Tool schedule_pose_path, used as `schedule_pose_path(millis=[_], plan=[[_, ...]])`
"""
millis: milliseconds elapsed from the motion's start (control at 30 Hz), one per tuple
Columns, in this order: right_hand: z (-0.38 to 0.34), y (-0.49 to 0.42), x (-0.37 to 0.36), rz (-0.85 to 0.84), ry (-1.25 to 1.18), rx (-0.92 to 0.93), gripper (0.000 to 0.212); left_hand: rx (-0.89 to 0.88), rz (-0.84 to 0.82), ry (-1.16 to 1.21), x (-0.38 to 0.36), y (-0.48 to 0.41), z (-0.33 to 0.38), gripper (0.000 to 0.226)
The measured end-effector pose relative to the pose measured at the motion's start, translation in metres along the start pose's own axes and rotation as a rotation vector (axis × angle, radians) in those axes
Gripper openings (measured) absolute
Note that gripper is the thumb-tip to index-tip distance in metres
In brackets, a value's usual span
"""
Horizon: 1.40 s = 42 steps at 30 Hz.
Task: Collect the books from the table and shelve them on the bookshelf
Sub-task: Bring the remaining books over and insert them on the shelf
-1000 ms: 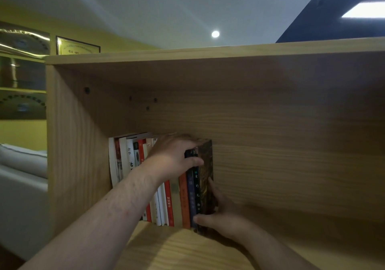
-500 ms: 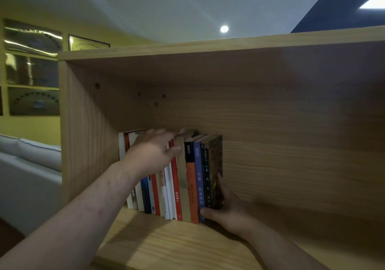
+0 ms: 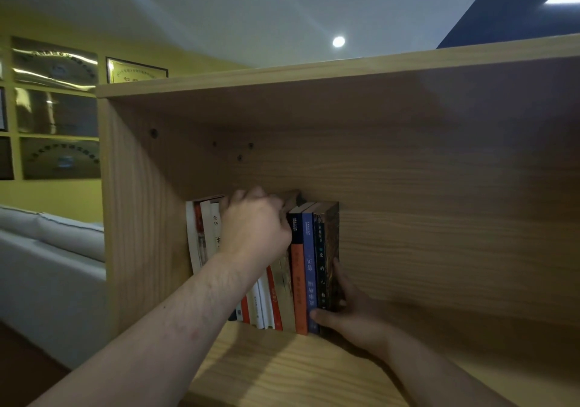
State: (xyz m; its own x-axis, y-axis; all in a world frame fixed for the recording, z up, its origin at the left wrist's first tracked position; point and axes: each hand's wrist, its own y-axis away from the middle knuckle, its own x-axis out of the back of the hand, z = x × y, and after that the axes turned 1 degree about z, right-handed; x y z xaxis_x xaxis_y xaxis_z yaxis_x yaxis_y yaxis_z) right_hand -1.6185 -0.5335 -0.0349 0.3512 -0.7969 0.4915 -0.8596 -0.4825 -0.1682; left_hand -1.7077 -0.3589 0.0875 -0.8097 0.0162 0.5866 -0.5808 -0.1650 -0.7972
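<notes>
Row of books (image 3: 309, 265) upright, spines outward, at bookshelf (image 3: 282, 372) left end; left hand (image 3: 254, 229) curled over middle tops; right hand (image 3: 350, 314) flat, bracing end cover.

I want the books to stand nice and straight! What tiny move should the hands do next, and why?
Probably the right hand should press the row of books left, toward the shelf wall. It lies flat against the end book, the left hand grips the tops, and the white books lean.
</notes>
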Motion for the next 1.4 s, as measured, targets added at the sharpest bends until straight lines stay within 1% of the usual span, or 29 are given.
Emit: schedule_pose_path(millis=[100,267,433,500,667,733,800,833,900,1000,1167,1233,1300,1333,1400], plan=[[0.001,0.0,0.001,0.001,-0.024,0.006,0.119,0.066,-0.03,0.208,0.0,-0.001,0.004,0.02],[0.006,-0.003,0.001,-0.013,-0.049,0.027,0.12,0.137,-0.023,0.307,0.008,-0.001,0.003,0.024],[0.006,-0.002,0.0,-0.017,-0.064,0.056,0.118,0.177,0.035,0.362,0.026,0.009,0.001,0.033],[0.007,-0.002,0.0,-0.012,-0.063,0.05,0.121,0.236,0.059,0.392,0.027,0.016,-0.002,0.037],[0.007,-0.005,-0.001,-0.012,-0.056,0.03,0.129,0.337,0.171,0.588,0.011,0.035,-0.002,0.042],[0.007,-0.005,-0.001,-0.002,-0.055,0.024,0.128,0.427,0.15,0.682,0.002,0.041,-0.002,0.038],[0.007,-0.005,-0.001,0.003,-0.055,0.027,0.127,0.526,0.066,0.739,-0.006,0.049,0.0,0.035],[0.007,-0.005,-0.001,0.003,-0.058,0.028,0.126,0.541,0.007,0.737,-0.011,0.055,0.001,0.032],[0.008,-0.005,-0.002,0.004,-0.058,0.034,0.124,0.501,-0.082,0.702,-0.02,0.067,0.004,0.023],[0.009,-0.008,-0.002,0.039,-0.026,0.042,0.128,0.467,-0.071,0.721,-0.022,0.077,0.005,0.02],[0.002,-0.003,0.0,0.1,0.06,0.047,0.109,0.498,0.026,0.844,-0.002,0.095,-0.009,0.018],[-0.007,0.004,-0.002,0.166,0.136,0.075,0.096,0.549,0.076,0.943,0.007,0.108,-0.018,0.019],[-0.015,0.013,-0.006,0.206,0.146,0.081,0.083,0.59,0.156,1.02,0.017,0.117,-0.025,0.022],[-0.019,0.018,-0.008,0.194,0.145,0.064,0.079,0.615,0.198,1.05,0.023,0.12,-0.028,0.024],[-0.023,0.022,-0.011,0.146,0.167,0.02,0.08,0.663,0.257,1.122,0.033,0.125,-0.037,0.025]])
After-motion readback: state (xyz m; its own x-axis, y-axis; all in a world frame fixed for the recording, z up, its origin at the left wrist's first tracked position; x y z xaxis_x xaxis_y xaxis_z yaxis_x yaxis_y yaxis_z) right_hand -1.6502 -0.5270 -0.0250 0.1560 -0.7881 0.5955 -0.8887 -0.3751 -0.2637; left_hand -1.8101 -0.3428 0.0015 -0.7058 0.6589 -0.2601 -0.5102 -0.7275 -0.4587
